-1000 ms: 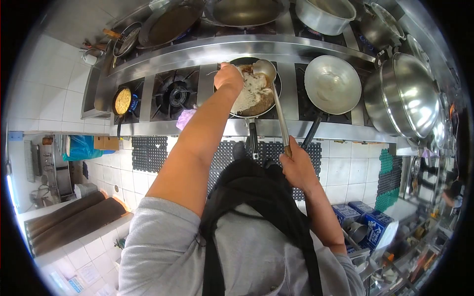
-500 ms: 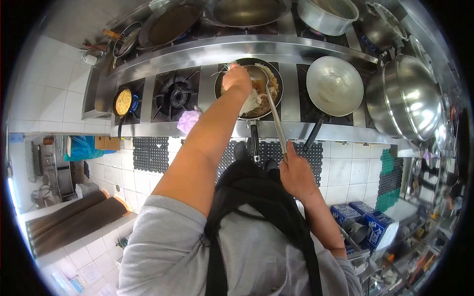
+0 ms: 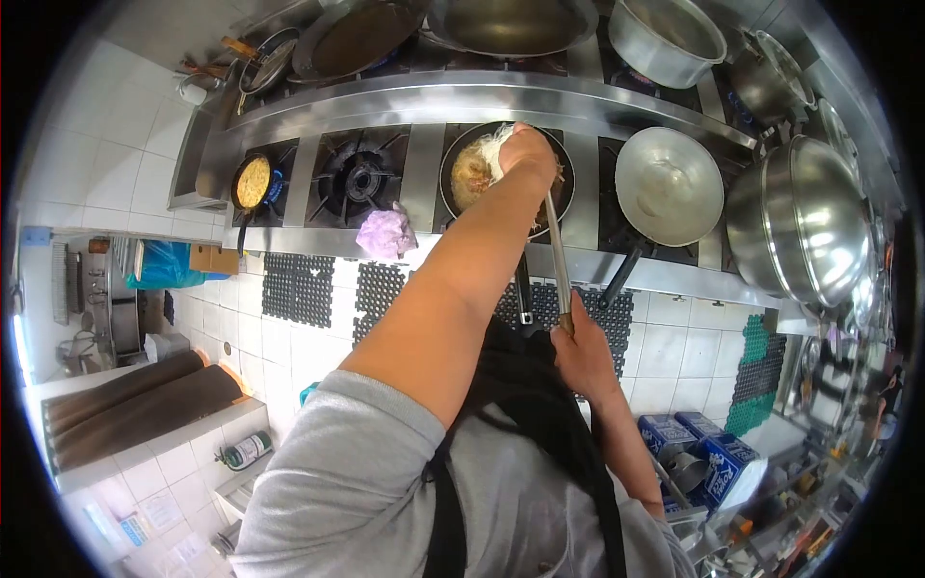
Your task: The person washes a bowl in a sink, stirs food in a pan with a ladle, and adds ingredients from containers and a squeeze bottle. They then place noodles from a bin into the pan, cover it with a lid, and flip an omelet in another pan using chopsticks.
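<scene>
Head view, my only feed. Left hand (image 3: 528, 156) over the pan (image 3: 448, 197), at white strands (image 3: 494, 147); fingertips hidden, grasp can't be told. Right hand (image 3: 583, 354) clasps a utensil (image 3: 558, 255), far end hidden. Pan sits on the stove (image 3: 421, 173), brown food (image 3: 470, 180) inside. Step, I judge: mixing; next move calls for fingers clear of the rim. Count: two hands, one utensil, one cloth (image 3: 385, 233), one wok (image 3: 670, 178).

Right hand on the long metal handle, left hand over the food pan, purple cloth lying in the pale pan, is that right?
No, the purple cloth lies on the stove's front edge near the bare burner, not in the pale pan; the head view shows it. The right hand is indeed on the long metal handle and the left hand over the food pan.
</scene>
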